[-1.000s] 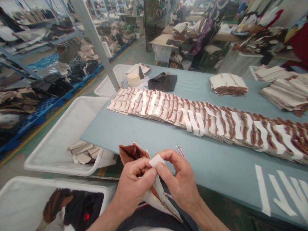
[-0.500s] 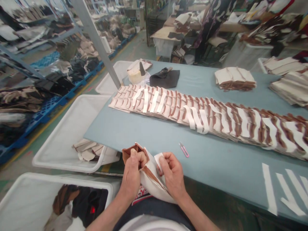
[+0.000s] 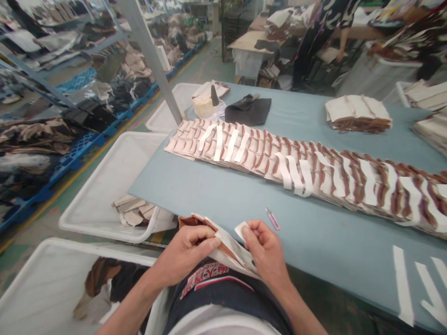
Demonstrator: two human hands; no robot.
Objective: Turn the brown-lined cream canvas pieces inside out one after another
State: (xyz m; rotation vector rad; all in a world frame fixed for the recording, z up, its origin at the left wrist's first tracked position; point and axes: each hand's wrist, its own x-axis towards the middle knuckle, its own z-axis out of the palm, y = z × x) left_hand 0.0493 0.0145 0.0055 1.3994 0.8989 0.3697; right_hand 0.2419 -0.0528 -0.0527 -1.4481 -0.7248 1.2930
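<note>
A cream fabric piece with a brown inside (image 3: 230, 246) is at the table's near edge, just above my lap. My left hand (image 3: 190, 249) pinches its upper edge between thumb and fingers. In my right hand (image 3: 263, 246), thumb and forefinger grip a small white strip (image 3: 240, 229), whose end sticks out beside the fabric. The lower fingers of that hand lie near the piece's right end; whether they also hold it I cannot tell. Pink thread snips (image 3: 273, 218) lie on the blue-grey table (image 3: 195, 186), a little beyond my right hand.
A long row of overlapping cream and brown pieces (image 3: 258, 156) crosses the table, with white strips on it. More white strips (image 3: 402, 284) lie at right. A dark cloth (image 3: 249, 111) and a stack (image 3: 358, 114) sit behind. White bins (image 3: 87, 186) stand left. A person (image 3: 324, 32) bends in the background.
My left hand has turned and shifted its pinch rightward along the fabric edge, flattening the opening. My right hand moved slightly right with the white strip. The view has shifted a little.
</note>
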